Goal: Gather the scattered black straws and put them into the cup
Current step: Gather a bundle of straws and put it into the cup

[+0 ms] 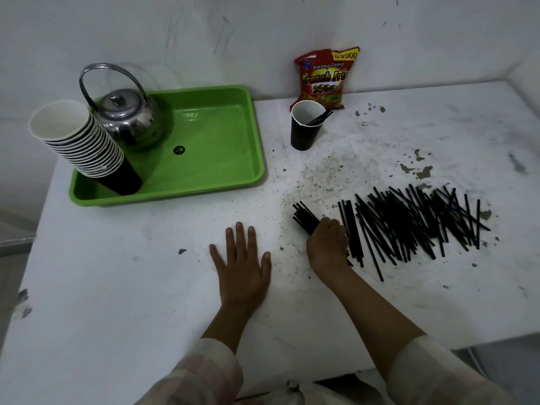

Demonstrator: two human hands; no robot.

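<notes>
The right hand (327, 244) grips a bundle of black straws (304, 216) beside the scattered pile (415, 223) on the white surface (117, 273), the left hand (242, 264) lies flat and released, and the cup (305, 130), farther back, holds a few straws.

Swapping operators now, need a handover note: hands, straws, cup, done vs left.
Left hand: open, flat on the table, holding nothing.
Right hand: fingers curled round a bundle of straws at the left edge of the pile.
Cup: upright in front of the snack bag, with a few straws already in it.
Loose pile of straws: spread on the table to the right of the right hand.
Done: a first few straws are in the cup.
Left: carry the held bundle to the cup, then gather the rest of the pile, which is most of it.
</notes>
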